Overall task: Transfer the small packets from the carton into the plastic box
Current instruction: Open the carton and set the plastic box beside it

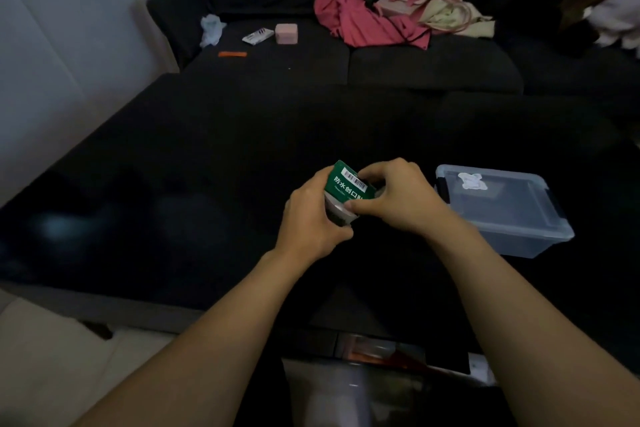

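Observation:
A small green carton [348, 186] with white lettering and a barcode is held above the dark sofa seat. My left hand [313, 218] grips its lower end from the left. My right hand [394, 196] pinches it from the right, thumb on the pale lower edge. The packets inside are hidden. To the right stands a clear plastic box [502, 210] with its lid on, black latches and a white sticker on top, about a hand's width from my right hand.
The dark sofa [207, 156] fills the view. At the back lie a pink box [286, 33], a white packet [257, 35], an orange stick [232, 54], a crumpled tissue [211, 29] and pink and cream clothes [391, 10]. A white wall [69, 28] stands left.

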Demonstrator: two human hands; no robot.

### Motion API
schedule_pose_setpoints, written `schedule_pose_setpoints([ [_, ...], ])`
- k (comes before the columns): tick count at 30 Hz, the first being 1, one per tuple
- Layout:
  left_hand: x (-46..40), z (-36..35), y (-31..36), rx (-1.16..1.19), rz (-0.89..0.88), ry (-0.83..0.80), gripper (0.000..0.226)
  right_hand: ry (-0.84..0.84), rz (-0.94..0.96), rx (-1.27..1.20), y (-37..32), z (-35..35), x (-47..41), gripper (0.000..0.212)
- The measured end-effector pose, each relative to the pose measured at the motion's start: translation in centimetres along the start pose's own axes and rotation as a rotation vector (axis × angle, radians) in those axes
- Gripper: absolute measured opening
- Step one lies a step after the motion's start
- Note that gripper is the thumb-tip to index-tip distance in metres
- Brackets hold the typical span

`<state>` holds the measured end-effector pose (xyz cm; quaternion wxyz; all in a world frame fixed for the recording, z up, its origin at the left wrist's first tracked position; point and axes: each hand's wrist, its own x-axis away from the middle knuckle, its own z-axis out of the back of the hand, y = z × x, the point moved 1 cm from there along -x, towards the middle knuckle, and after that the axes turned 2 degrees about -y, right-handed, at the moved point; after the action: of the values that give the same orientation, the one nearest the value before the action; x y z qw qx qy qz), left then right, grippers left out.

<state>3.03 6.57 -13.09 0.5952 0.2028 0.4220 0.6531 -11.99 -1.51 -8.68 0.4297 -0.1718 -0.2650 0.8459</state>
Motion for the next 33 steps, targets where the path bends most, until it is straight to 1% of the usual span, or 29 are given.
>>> schedule_pose_setpoints([
  [3,0.0,0.0,-0.2,-0.029,-0.033,0.005,0.088,0.003,0.019,0.07,-0.2,-0.4,0.2,0.047],
  [6,0.1,0.0,-0.6,-0.05,-0.026,-0.002,0.089,-0.029,0.032,0.088,-0.6,-0.4,0.5,0.031],
  [7,0.1,0.0,-0.7,-0.035,-0.017,0.001,0.09,-0.022,0.032,0.075,-0.5,-0.3,0.4,0.026],
  [8,0.1,-0.1,-0.8,-0.016,-0.008,0.007,0.091,0.01,0.027,0.044,-0.5,0.0,0.4,0.026],
  [10,0.1,-0.3,-1.1,0.016,0.0,0.031,0.091,0.131,-0.016,-0.117,-0.2,0.5,0.1,0.031],
  [11,0.0,-0.3,-1.2,0.027,0.0,0.035,0.093,0.199,-0.044,-0.24,0.1,0.8,-0.1,0.028],
  [13,-0.1,-0.4,-1.3,0.03,0.024,0.039,0.105,0.309,-0.096,-0.44,0.6,1.1,-0.2,0.016],
  [15,-0.2,-0.4,-1.6,0.0,0.029,0.048,0.11,0.358,-0.13,-0.57,1.0,0.6,-0.4,0.015],
  [17,-0.3,-0.4,-1.8,-0.039,0.007,0.047,0.102,0.364,-0.128,-0.65,1.4,0.2,-0.6,0.011],
  [20,-0.6,-0.5,-1.5,-0.088,0.022,0.056,0.095,0.367,-0.129,-0.685,1.8,0.5,-0.5,0.02],
  [22,-0.7,-0.6,-1.3,-0.114,0.062,0.08,0.093,0.359,-0.149,-0.713,1.8,0.8,-0.4,0.03],
  [24,-0.9,-0.6,-1.5,-0.125,0.107,0.116,0.088,0.351,-0.177,-0.738,1.7,1.1,-0.2,0.035],
  [26,-1.2,-0.5,-2.1,-0.125,0.16,0.158,0.082,0.382,-0.203,-0.677,2.1,1.7,0.1,0.038],
  [27,-1.3,-0.2,-2.3,-0.123,0.187,0.171,0.082,0.418,-0.206,-0.578,2.7,2.3,0.4,0.04],
  [28,-1.4,-0.1,-2.2,-0.129,0.218,0.18,0.087,0.461,-0.203,-0.438,3.6,3.1,0.9,0.038],
  [29,-1.4,0.1,-2.0,-0.143,0.253,0.193,0.098,0.498,-0.203,-0.274,4.5,3.9,1.5,0.036],
  [30,-1.3,0.2,-1.5,-0.164,0.281,0.224,0.109,0.532,-0.228,-0.087,5.8,4.8,2.2,0.038],
  [31,-1.1,0.3,-0.6,-0.19,0.272,0.293,0.113,0.566,-0.292,0.101,7.1,5.6,3.0,0.044],
  [32,-0.8,0.3,0.5,-0.207,0.215,0.386,0.105,0.604,-0.399,0.242,8.3,6.3,3.7,0.052],
  [33,-0.5,0.0,1.7,-0.186,0.111,0.465,0.088,0.627,-0.538,0.31,9.5,7.0,4.7,0.059],
])
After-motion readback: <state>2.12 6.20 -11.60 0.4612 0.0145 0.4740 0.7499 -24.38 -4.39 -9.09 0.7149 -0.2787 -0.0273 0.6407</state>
